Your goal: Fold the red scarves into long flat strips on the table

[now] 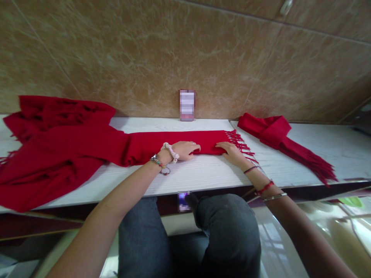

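Observation:
A long red scarf (150, 143) lies stretched along the white table (203, 173), its fringed end (239, 142) at the right and a bunched heap (55, 150) at the left. My left hand (185, 150) rests flat on the folded strip, fingers stretched out to the right. My right hand (230, 150) presses flat on the same strip close to the fringe, fingers pointing left. The two hands lie a short gap apart. Neither grips the cloth. Both wrists carry bracelets.
A second red scarf (278, 135), folded with its fringe trailing right, lies at the back right of the table. A small blurred card (187, 105) stands against the brown marble wall (185, 54). My knees in grey trousers (226, 231) are under the table's front edge.

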Available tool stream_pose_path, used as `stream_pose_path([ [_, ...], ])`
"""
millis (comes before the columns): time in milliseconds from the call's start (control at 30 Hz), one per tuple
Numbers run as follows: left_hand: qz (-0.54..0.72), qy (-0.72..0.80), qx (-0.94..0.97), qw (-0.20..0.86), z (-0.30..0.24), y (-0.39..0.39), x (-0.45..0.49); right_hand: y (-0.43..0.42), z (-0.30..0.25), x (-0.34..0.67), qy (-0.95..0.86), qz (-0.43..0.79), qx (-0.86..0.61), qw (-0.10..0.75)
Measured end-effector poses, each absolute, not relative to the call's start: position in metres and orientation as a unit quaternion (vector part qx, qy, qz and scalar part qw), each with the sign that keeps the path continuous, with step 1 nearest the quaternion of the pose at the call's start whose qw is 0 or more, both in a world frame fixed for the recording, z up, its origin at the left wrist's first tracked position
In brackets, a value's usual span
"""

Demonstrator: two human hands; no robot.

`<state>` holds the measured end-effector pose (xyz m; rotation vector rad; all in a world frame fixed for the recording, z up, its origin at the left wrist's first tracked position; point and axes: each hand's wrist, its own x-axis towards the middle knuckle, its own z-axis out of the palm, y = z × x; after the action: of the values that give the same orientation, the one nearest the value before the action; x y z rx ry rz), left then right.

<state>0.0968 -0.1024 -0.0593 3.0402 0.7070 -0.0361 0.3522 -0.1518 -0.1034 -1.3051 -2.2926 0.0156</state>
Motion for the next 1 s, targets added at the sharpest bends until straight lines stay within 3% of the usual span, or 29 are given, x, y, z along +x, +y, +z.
stream_pose_path([
  [1000, -0.017, 0.232, 0.972, 0.012, -0.0568, -0.1038, 0.0971, -0.1523, -0.1019, 0.3527, -0.843, 0.012, -0.476, 0.251],
])
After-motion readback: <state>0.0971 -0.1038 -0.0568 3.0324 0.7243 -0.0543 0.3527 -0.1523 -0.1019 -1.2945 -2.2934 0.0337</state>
